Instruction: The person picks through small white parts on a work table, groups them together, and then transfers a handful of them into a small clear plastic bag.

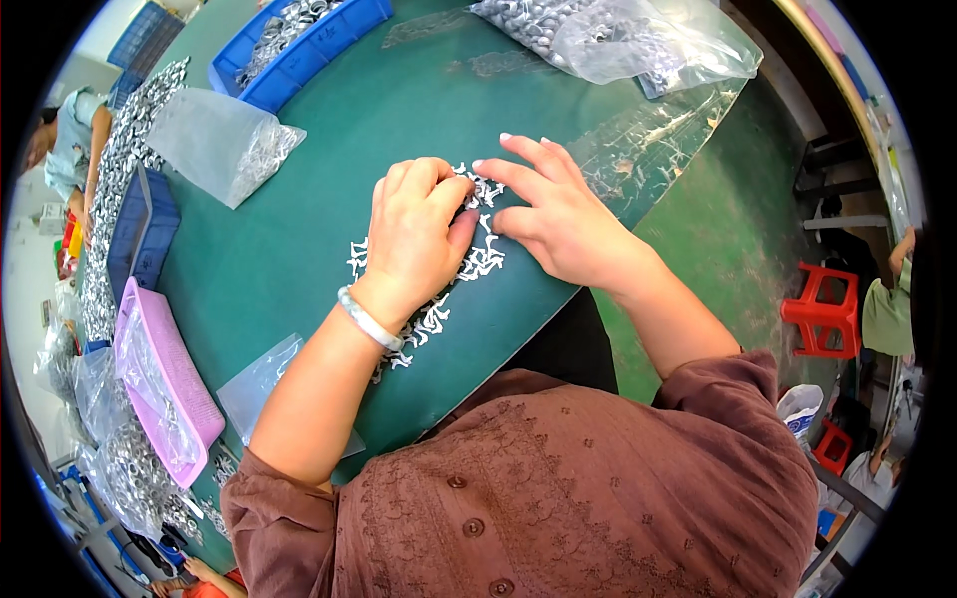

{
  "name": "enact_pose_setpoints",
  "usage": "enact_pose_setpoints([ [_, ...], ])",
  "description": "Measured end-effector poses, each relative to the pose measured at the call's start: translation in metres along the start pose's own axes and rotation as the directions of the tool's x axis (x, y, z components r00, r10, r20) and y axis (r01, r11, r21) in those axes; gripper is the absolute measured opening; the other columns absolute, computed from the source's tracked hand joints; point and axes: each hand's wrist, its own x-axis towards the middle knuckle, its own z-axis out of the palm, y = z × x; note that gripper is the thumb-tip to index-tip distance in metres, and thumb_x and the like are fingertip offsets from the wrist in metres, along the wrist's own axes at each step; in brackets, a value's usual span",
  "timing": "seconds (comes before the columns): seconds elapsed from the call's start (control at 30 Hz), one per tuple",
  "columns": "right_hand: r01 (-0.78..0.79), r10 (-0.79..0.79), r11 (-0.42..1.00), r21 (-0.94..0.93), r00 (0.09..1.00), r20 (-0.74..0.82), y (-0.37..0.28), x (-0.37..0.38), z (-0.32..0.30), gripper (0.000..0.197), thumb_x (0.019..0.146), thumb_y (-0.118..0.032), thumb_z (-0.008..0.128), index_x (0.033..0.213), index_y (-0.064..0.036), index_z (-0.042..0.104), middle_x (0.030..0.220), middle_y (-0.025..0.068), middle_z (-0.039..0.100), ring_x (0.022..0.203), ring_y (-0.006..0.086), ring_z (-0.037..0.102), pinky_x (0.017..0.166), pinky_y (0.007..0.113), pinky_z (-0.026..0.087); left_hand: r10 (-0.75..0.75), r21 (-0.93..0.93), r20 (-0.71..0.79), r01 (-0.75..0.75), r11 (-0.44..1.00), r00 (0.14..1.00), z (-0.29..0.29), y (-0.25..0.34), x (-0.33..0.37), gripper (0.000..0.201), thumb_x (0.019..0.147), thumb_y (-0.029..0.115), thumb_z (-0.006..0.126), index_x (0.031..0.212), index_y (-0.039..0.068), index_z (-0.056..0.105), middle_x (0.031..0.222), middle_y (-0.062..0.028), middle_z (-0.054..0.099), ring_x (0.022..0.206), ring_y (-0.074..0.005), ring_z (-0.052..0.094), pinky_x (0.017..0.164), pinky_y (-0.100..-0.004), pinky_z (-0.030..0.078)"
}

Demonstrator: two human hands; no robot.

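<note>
Fingers (525, 182) at white pieces (483, 261), metal parts (284, 38) in blue tray (334, 52)

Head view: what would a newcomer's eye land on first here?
Probably the left hand and right hand near the middle, close together over small white pieces scattered on the green table. A pale bracelet stands out on the left wrist. Then the bright colours would likely pull the eye outward: a pink basket at the lower left and a red stool at the right.
</note>
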Motion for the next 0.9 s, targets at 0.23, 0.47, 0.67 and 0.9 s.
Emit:
enact_pose_setpoints([
  [0.23, -0.096, 0.095, 0.995, 0.001, 0.990, -0.100, 0.009, 0.007, 0.009, 0.012, 0.080, -0.011, 0.069, 0.092, -0.0063, 0.068, 0.130, 0.0124, 0.055, 0.130, 0.0367, 0.040, 0.108, 0.057, 0.029, -0.006, -0.026, 0.005, 0.007, 1.000, 1.000, 0.000, -0.001, 0.000, 0.020, 0.070, 0.004, 0.072, 0.089, 0.004, 0.064, 0.102, -0.0104, 0.059, 0.097, -0.0309, 0.055, 0.087, -0.0397, 0.044],
  [0.47, -0.069, 0.067, 0.998, -0.013, 0.995, -0.080, 0.015, 0.009, 0.014, 0.007, 0.081, -0.009, 0.067, 0.087, -0.0049, 0.066, 0.130, 0.0123, 0.054, 0.131, 0.0365, 0.039, 0.108, 0.057, 0.029, -0.008, -0.010, 0.083, 0.008, 1.000, 0.997, -0.012, 0.000, -0.014, 0.022, 0.068, 0.008, 0.074, 0.087, 0.004, 0.063, 0.102, -0.0103, 0.059, 0.098, -0.0303, 0.055, 0.088, -0.0392, 0.044],
  [0.67, -0.023, 0.025, 0.999, 0.024, 0.996, -0.086, 0.012, 0.005, 0.008, 0.005, 0.081, -0.008, 0.067, 0.085, -0.0038, 0.065, 0.131, 0.0115, 0.054, 0.131, 0.0362, 0.040, 0.108, 0.057, 0.030, -0.015, -0.027, 0.040, 0.016, 0.999, 0.999, -0.012, -0.001, -0.016, 0.022, 0.071, 0.009, 0.074, 0.091, 0.006, 0.067, 0.100, -0.0097, 0.059, 0.097, -0.0294, 0.055, 0.088, -0.0395, 0.044],
  [0.9, -0.030, 0.033, 0.998, 0.050, 0.997, -0.074, 0.010, 0.002, 0.000, 0.007, 0.081, -0.009, 0.066, 0.087, -0.0056, 0.068, 0.130, 0.0110, 0.054, 0.131, 0.0355, 0.040, 0.108, 0.056, 0.030, -0.011, -0.017, 0.019, 0.011, 1.000, 1.000, -0.001, -0.001, -0.006, 0.016, 0.073, 0.005, 0.072, 0.088, 0.005, 0.067, 0.096, -0.0100, 0.059, 0.094, -0.0298, 0.056, 0.085, -0.0396, 0.045],
])
